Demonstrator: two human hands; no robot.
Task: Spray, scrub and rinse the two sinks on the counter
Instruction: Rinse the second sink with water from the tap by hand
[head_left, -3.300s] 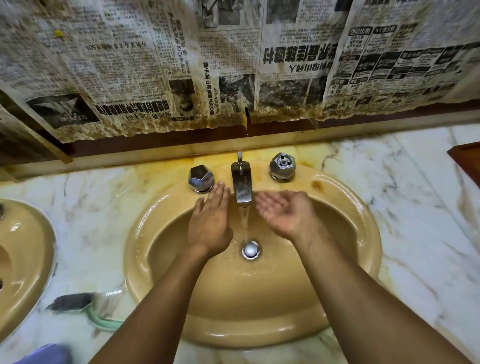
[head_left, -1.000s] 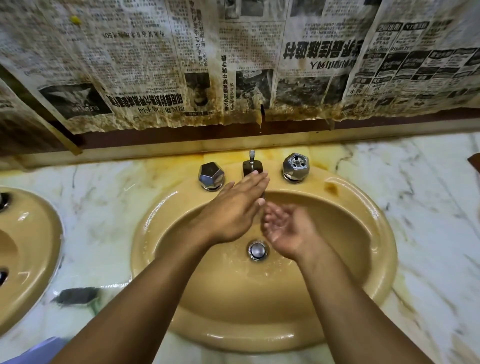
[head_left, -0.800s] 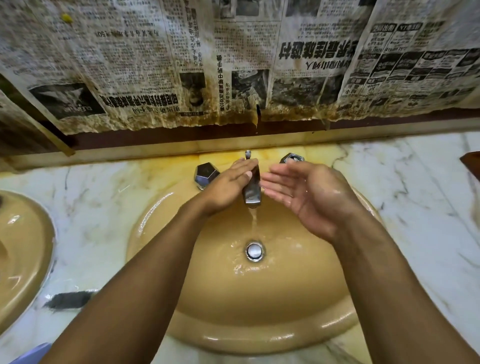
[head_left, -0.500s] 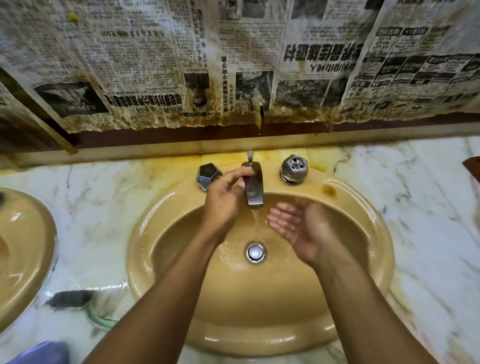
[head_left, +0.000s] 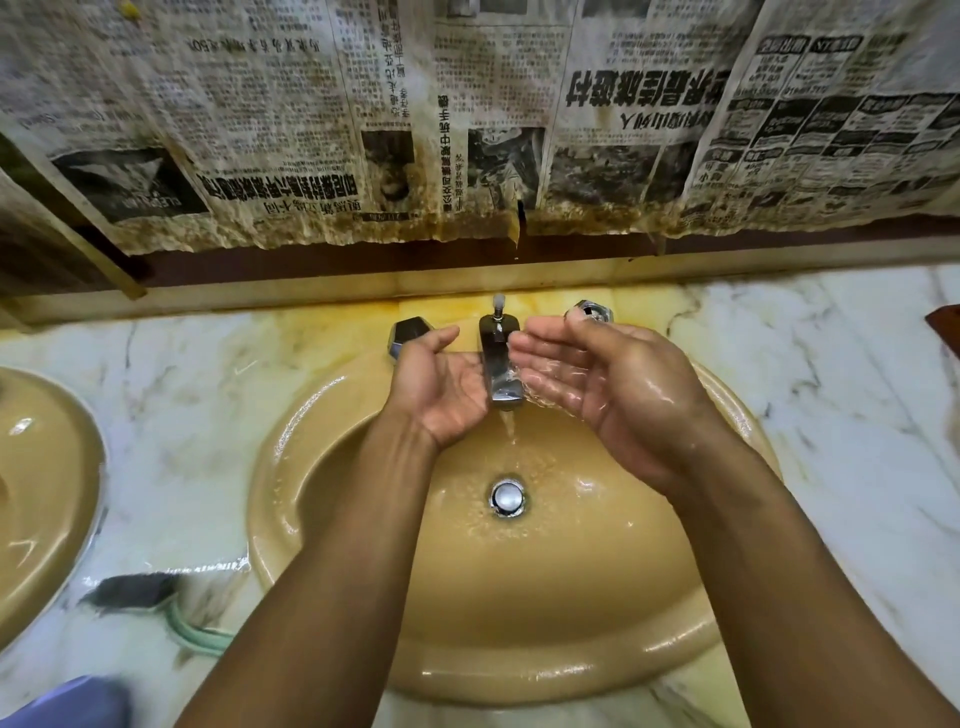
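Observation:
A tan oval sink (head_left: 322, 519) fills the middle of the marble counter, with a chrome drain plug (head_left: 507, 498) at its bottom. Water runs from the chrome faucet (head_left: 500, 369) into the bowl. My left hand (head_left: 441, 387) is palm up just left of the spout, fingers relaxed. My right hand (head_left: 597, 384) is cupped, wet, with a little water in it, right beside the spout. Neither hand holds an object. A second tan sink (head_left: 41, 488) shows partly at the left edge.
Two faceted chrome knobs flank the faucet, the left knob (head_left: 408, 335) and the right knob (head_left: 589, 312) partly behind my fingers. A scrub brush (head_left: 135, 590) with a green handle lies on the wet marble counter (head_left: 831, 395). Stained newspaper (head_left: 467, 119) covers the wall.
My right hand rose from under the stream to beside the spout, cupping water. My left hand turned palm up and left the faucet's side. Water keeps running.

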